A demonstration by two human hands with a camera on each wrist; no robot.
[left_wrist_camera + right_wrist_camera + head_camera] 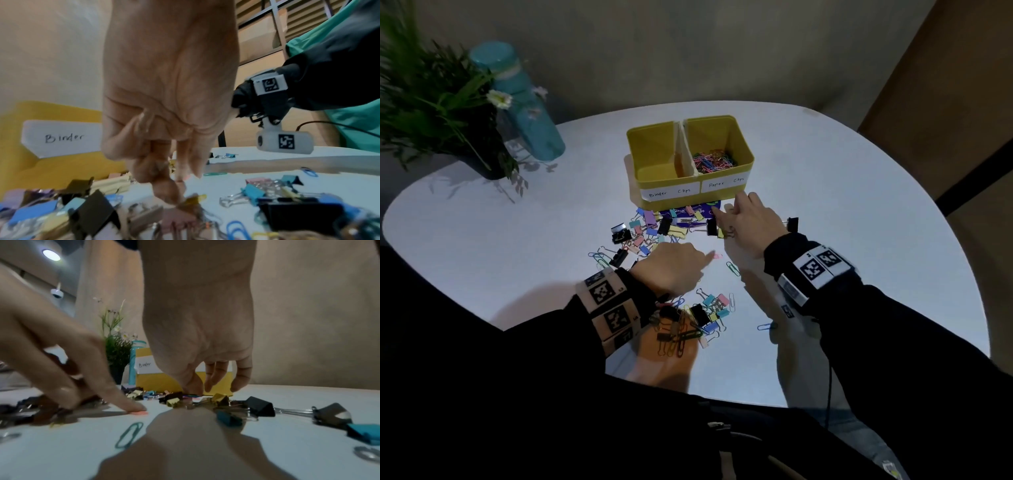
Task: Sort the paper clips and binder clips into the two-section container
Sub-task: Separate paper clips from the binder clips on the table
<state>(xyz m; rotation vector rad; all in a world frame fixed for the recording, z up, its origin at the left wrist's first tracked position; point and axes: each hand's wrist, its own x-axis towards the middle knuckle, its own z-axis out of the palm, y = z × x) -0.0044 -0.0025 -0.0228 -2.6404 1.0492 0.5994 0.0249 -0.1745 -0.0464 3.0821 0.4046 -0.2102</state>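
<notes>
The yellow two-section container (743, 161) stands mid-table, labelled "Binder Clips" on the left and "Paper Clips" on the right. Several coloured paper clips (714, 159) lie in the right section. Binder clips (650, 226) and paper clips lie scattered in front of it, with a second heap (703, 315) nearer me. My left hand (698, 262) presses its straight index finger on a pink paper clip (717, 256) (139, 413). My right hand (726, 212) (200, 389) reaches down to the clips by the container's front wall (156, 381). Thumb and forefinger stand slightly apart, and nothing is lifted.
A purple card (709, 207) lies under the clips at the container's foot. A green paper clip (732, 269), a blue one (767, 325) and a black binder clip (792, 224) lie apart. A potted plant (448, 113) and a teal bottle (524, 102) stand far left.
</notes>
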